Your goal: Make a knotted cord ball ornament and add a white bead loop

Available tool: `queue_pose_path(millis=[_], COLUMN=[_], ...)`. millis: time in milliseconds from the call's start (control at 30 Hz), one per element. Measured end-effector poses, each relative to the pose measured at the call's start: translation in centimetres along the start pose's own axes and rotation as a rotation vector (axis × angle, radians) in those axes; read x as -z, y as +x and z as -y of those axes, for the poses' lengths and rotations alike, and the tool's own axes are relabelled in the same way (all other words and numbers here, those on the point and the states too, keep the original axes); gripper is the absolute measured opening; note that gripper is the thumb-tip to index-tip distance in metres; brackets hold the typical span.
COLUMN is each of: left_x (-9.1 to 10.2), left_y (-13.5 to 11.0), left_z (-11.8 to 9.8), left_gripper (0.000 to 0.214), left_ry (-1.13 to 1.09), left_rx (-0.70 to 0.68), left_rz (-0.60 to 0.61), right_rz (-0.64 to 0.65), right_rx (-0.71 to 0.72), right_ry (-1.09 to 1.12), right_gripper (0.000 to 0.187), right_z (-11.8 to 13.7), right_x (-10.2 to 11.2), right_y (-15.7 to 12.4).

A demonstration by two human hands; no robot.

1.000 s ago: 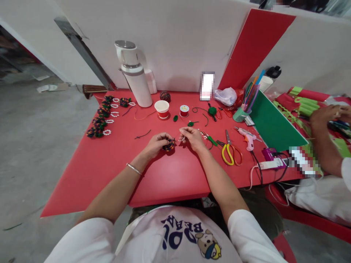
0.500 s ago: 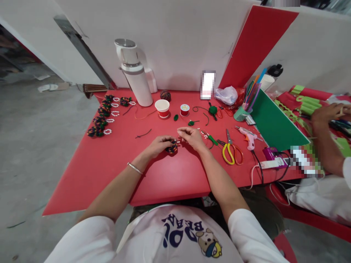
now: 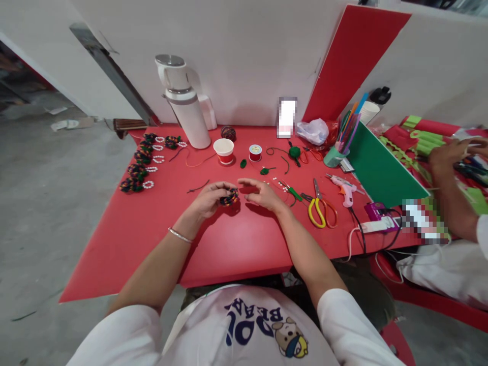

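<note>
My left hand (image 3: 209, 200) is closed on a small multicoloured crocheted yarn piece (image 3: 230, 197), dark with orange and red flecks, just above the table. Just right of it, my right hand (image 3: 264, 196) has its thumb and fingers apart, with nothing visible between them. A few loose white beads (image 3: 284, 189) lie beyond the right hand, beside a green-handled hook (image 3: 295, 194). At the far left are several similar yarn pieces (image 3: 136, 173) with white bead loops (image 3: 151, 169). A red thread spool (image 3: 255, 154) stands behind my hands.
Yellow-and-orange-handled scissors (image 3: 316, 212) and a pink glue gun (image 3: 346, 190) lie to the right, with cables trailing. A paper cup (image 3: 223, 151), a tall white flask (image 3: 190, 117) and a pen holder (image 3: 335, 156) stand at the back. Another person's arm (image 3: 452, 188) is at far right.
My left hand has moved slightly left and up with the yarn piece, turning it. My right hand's fingers have gone from pinched near the beads on the piece to spread apart.
</note>
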State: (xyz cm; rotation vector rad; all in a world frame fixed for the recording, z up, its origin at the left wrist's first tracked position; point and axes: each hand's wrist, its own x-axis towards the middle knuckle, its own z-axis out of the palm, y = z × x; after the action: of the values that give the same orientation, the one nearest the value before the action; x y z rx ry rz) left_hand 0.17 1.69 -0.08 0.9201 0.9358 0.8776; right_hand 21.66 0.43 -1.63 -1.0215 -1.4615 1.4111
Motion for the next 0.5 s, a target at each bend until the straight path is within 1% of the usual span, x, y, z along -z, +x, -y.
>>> queue_pose_path(millis=[67, 167, 267, 333, 400, 500], left_x=[0.0, -0.2, -0.6, -0.8, -1.0, -1.1], left_y=[0.0, -0.2, -0.4, -0.5, -0.5, -0.3], left_z=[0.1, 0.0, -0.1, 0.0, 0.1, 0.4], left_gripper=[0.024, 0.024, 0.026, 0.031, 0.033, 0.031], left_ry=[0.008, 0.013, 0.008, -0.009, -0.015, 0.006], left_rx=[-0.013, -0.026, -0.026, -0.003, 0.05, 0.126], left_rz=[-0.007, -0.011, -0.013, -0.032, -0.046, -0.036], right_rz=[0.03, -0.027, -0.072, -0.116, -0.164, -0.18], right_rx=[0.075, 0.168, 0.219, 0.261, 0.314, 0.404], right_ry=[-0.079, -0.239, -0.441, -0.58, -0.684, -0.751], right_gripper=[0.05, 0.039, 0.024, 0.022, 0.023, 0.025], right_z=[0.0, -0.6, -1.2, -1.3, -1.2, -0.9], right_x=[-0.4, -1.1, -1.3, -1.3, -1.1, -1.0], right_y=[0.0, 0.3, 0.5, 0.6, 0.5, 0.3])
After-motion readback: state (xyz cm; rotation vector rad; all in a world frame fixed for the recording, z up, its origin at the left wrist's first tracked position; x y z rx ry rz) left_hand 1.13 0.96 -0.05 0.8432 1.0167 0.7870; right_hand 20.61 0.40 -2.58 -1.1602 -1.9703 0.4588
